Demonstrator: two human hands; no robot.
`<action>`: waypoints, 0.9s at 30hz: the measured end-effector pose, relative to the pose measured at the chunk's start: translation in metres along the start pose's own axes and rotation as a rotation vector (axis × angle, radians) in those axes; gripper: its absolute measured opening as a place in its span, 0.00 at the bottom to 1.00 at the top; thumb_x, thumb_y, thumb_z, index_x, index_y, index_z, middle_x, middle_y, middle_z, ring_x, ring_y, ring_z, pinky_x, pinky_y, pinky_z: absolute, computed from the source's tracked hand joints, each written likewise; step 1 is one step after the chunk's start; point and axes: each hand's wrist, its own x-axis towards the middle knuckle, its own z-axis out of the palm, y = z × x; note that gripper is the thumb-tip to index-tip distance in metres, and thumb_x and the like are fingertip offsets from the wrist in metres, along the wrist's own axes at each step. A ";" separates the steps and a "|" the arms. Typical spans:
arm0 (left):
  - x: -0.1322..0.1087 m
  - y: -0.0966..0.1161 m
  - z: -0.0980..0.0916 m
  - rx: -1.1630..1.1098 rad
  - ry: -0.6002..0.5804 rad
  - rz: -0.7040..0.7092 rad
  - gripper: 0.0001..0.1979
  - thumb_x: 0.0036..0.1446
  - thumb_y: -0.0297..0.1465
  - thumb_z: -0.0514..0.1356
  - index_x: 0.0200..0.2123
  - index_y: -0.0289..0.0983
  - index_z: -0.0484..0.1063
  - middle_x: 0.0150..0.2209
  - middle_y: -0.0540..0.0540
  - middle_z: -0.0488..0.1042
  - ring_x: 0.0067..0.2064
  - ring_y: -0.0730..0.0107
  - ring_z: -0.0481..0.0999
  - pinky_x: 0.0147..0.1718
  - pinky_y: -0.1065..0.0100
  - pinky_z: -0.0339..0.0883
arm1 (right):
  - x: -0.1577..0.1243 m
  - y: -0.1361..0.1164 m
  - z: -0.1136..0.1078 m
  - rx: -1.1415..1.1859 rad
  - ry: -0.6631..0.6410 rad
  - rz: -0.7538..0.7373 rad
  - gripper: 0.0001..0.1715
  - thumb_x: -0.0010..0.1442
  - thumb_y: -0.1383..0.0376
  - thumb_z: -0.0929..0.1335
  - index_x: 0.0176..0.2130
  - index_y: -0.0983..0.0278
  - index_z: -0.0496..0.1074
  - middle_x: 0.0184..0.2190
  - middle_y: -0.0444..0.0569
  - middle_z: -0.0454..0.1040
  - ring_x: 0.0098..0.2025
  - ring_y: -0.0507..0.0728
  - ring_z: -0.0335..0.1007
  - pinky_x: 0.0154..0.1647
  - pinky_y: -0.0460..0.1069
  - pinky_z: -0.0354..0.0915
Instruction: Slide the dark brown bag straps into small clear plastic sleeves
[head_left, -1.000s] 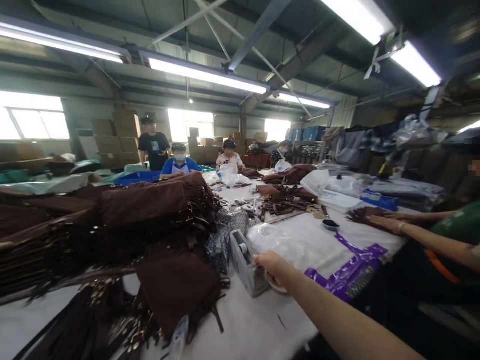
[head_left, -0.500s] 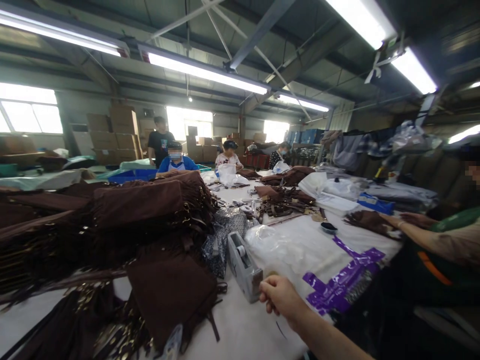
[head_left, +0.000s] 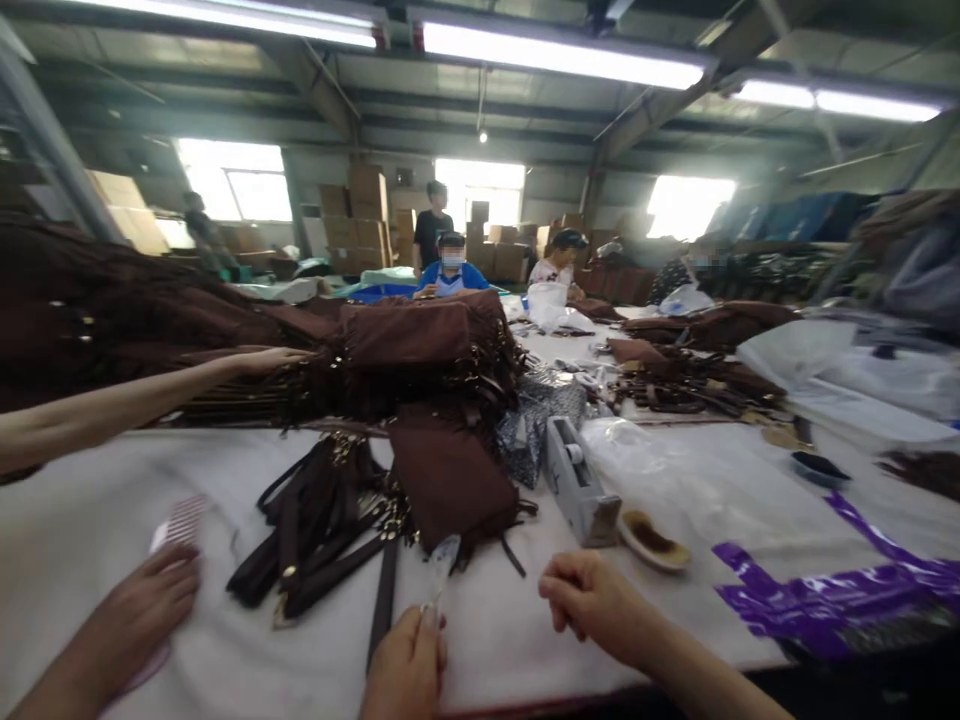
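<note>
At the bottom centre my left hand (head_left: 409, 660) is closed round the end of a small clear plastic item (head_left: 442, 560), whose exact kind I cannot make out. My right hand (head_left: 596, 605) has curled fingers over the white table, just below the grey tape dispenser (head_left: 581, 490); what it holds, if anything, is too small to see. Beyond my left hand lies a brown fabric bag (head_left: 450, 475). Dark brown straps with gold-coloured metal clips (head_left: 300, 550) are spread to its left.
At the left, another person's hand (head_left: 161, 600) is on a pink striped item, and an arm (head_left: 187, 385) reaches to stacked brown bags (head_left: 405, 340). A shallow dish (head_left: 652, 540) and purple plastic (head_left: 832, 595) lie right. People sit across the table.
The view has swung left. My left hand has come into view with the clear item, and another person's hand and arm now show at the left. My right hand remains near the dispenser.
</note>
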 end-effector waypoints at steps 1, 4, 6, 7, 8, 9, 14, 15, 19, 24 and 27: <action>-0.001 0.001 0.000 0.028 0.022 0.014 0.21 0.55 0.50 0.51 0.24 0.39 0.67 0.16 0.52 0.64 0.18 0.71 0.62 0.18 0.69 0.53 | 0.001 -0.010 0.017 0.042 -0.087 -0.022 0.10 0.52 0.63 0.63 0.24 0.64 0.70 0.17 0.43 0.72 0.15 0.48 0.55 0.16 0.43 0.51; -0.005 0.004 -0.003 0.191 0.064 0.110 0.18 0.58 0.45 0.50 0.26 0.39 0.67 0.20 0.49 0.68 0.21 0.69 0.66 0.20 0.68 0.55 | 0.013 -0.040 0.062 0.105 -0.259 -0.070 0.10 0.50 0.64 0.63 0.22 0.64 0.70 0.16 0.41 0.71 0.14 0.46 0.54 0.15 0.42 0.49; -0.008 0.004 -0.008 0.365 0.072 0.198 0.16 0.61 0.39 0.47 0.28 0.39 0.67 0.23 0.46 0.71 0.24 0.68 0.68 0.23 0.68 0.57 | 0.024 -0.055 0.082 0.100 -0.314 -0.067 0.10 0.49 0.64 0.63 0.22 0.64 0.71 0.14 0.40 0.69 0.13 0.46 0.53 0.13 0.42 0.48; -0.009 0.002 -0.010 0.460 0.080 0.242 0.15 0.62 0.35 0.45 0.29 0.39 0.67 0.24 0.45 0.73 0.25 0.67 0.70 0.24 0.67 0.58 | 0.030 -0.060 0.090 0.077 -0.328 -0.050 0.10 0.48 0.65 0.63 0.22 0.64 0.71 0.13 0.40 0.68 0.12 0.46 0.52 0.13 0.42 0.48; -0.011 0.000 -0.012 0.551 0.090 0.282 0.15 0.63 0.32 0.44 0.29 0.38 0.67 0.26 0.44 0.73 0.26 0.67 0.71 0.25 0.67 0.58 | 0.035 -0.063 0.095 0.047 -0.330 -0.024 0.10 0.48 0.65 0.63 0.21 0.64 0.72 0.12 0.39 0.68 0.12 0.46 0.52 0.12 0.42 0.47; -0.011 -0.003 -0.014 0.636 0.107 0.317 0.15 0.63 0.29 0.44 0.30 0.38 0.67 0.26 0.44 0.74 0.26 0.67 0.72 0.25 0.67 0.58 | 0.039 -0.065 0.099 0.010 -0.328 0.005 0.10 0.47 0.65 0.63 0.21 0.64 0.72 0.12 0.39 0.67 0.11 0.46 0.52 0.12 0.43 0.46; -0.015 -0.019 -0.017 0.902 0.208 0.489 0.13 0.60 0.19 0.45 0.30 0.38 0.66 0.25 0.46 0.75 0.25 0.67 0.75 0.22 0.69 0.60 | 0.048 -0.066 0.108 -0.122 -0.315 0.093 0.10 0.44 0.66 0.64 0.18 0.64 0.73 0.11 0.40 0.66 0.11 0.47 0.51 0.11 0.43 0.46; -0.016 -0.021 -0.017 0.925 0.231 0.515 0.12 0.60 0.20 0.46 0.31 0.38 0.66 0.24 0.46 0.75 0.24 0.66 0.76 0.21 0.69 0.60 | 0.050 -0.065 0.109 -0.144 -0.325 0.104 0.10 0.43 0.67 0.64 0.18 0.64 0.73 0.10 0.40 0.66 0.11 0.47 0.51 0.11 0.44 0.46; -0.018 -0.027 -0.016 0.922 0.371 0.570 0.10 0.63 0.28 0.48 0.44 0.32 0.65 0.24 0.44 0.77 0.23 0.63 0.77 0.19 0.67 0.63 | 0.054 -0.062 0.111 -0.226 -0.323 0.132 0.08 0.42 0.66 0.65 0.16 0.63 0.71 0.10 0.41 0.65 0.11 0.47 0.51 0.12 0.44 0.47; -0.016 -0.037 -0.016 0.881 0.407 0.633 0.17 0.63 0.29 0.49 0.54 0.32 0.59 0.32 0.41 0.80 0.27 0.61 0.79 0.23 0.66 0.69 | 0.052 -0.066 0.112 -0.272 -0.292 0.152 0.10 0.43 0.64 0.66 0.15 0.63 0.71 0.09 0.43 0.65 0.11 0.49 0.52 0.12 0.45 0.49; -0.013 -0.039 -0.018 0.836 0.388 0.688 0.15 0.63 0.28 0.47 0.52 0.34 0.63 0.36 0.38 0.80 0.30 0.60 0.80 0.27 0.65 0.71 | 0.048 -0.070 0.112 -0.264 -0.264 0.189 0.10 0.44 0.64 0.66 0.16 0.63 0.71 0.09 0.43 0.66 0.10 0.49 0.51 0.12 0.46 0.48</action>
